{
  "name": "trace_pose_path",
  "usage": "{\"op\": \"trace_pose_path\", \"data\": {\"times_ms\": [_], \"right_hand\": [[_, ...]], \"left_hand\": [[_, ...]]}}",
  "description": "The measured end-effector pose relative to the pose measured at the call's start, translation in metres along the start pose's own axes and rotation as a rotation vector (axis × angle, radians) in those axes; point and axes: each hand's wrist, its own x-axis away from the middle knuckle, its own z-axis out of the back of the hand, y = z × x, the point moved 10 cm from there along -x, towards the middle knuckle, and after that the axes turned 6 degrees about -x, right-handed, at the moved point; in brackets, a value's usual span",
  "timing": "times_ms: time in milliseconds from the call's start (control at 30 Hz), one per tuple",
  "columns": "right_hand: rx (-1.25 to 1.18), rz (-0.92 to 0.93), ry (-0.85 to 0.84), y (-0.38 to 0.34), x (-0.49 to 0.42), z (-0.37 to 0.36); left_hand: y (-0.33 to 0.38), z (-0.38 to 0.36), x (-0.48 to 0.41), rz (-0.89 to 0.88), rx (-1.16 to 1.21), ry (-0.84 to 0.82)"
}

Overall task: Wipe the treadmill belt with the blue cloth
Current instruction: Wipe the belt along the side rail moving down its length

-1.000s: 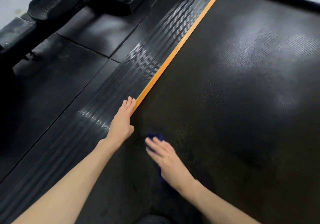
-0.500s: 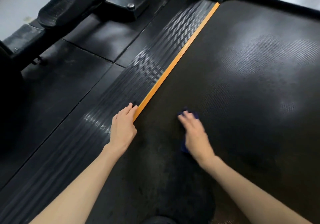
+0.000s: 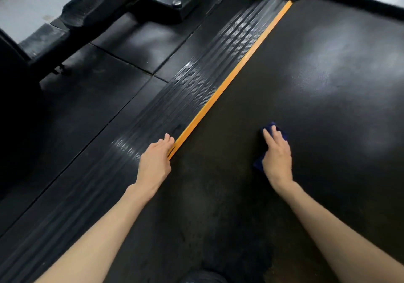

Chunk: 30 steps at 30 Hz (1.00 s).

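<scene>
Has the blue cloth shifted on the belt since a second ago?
Yes. The blue cloth, pressed under the right hand, has slid right across the treadmill belt, away from the orange strip and the left hand resting by it.

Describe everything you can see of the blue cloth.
The blue cloth is a small, dark blue, soft-looking rag. It lies on the black treadmill belt, to the right of the orange strip and apart from it. The right hand presses down on it with straight fingers and covers most of it. Only a corner past the fingertips and an edge on the hand's left side show. Nothing else touches it.
</scene>
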Motion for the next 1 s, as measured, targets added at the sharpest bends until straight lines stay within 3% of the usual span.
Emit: {"op": "trace_pose_path", "data": {"times_ms": [33, 100, 200, 233, 267, 333, 467, 567, 667, 833, 900, 1000], "right_hand": [[-0.018, 0.037, -0.01, -0.022, 0.009, -0.012], [-0.055, 0.297, -0.105, -0.081, 0.046, -0.051], [-0.009, 0.766, -0.458, -0.157, 0.137, -0.1], [0.01, 0.86, -0.562, -0.162, 0.155, -0.104], [0.008, 0.909, -0.563, -0.158, 0.156, -0.099], [-0.026, 0.818, -0.456, -0.13, 0.123, -0.078], [0.011, 0.316, -0.162, -0.033, 0.022, -0.021], [-0.01, 0.067, -0.045, -0.019, 0.005, -0.01], [-0.002, 0.204, -0.116, -0.075, 0.041, -0.046], [-0.018, 0.781, -0.559, -0.173, 0.147, -0.096], [0.068, 0.975, -0.543, -0.166, 0.145, -0.094], [0.089, 0.763, -0.381, -0.119, 0.063, -0.078]], "left_hand": [[0.001, 0.0, 0.0, -0.001, -0.014, -0.002], [0.002, 0.0, 0.0, -0.003, -0.02, -0.01], [0.001, -0.003, 0.0, -0.024, -0.014, -0.032], [0.0, -0.004, 0.001, -0.024, -0.005, -0.04], [0.0, -0.005, 0.001, -0.022, 0.01, -0.042], [-0.001, -0.005, 0.001, -0.019, 0.053, -0.043], [-0.004, -0.009, -0.001, -0.026, 0.104, -0.072], [-0.003, -0.011, -0.001, 0.001, 0.149, -0.059], [-0.002, -0.011, 0.0, 0.01, 0.135, -0.024], [0.001, -0.007, -0.002, 0.002, 0.103, -0.006], [0.0, -0.007, -0.002, -0.005, 0.089, -0.014], [-0.001, -0.01, -0.003, -0.04, 0.092, -0.053]]}}
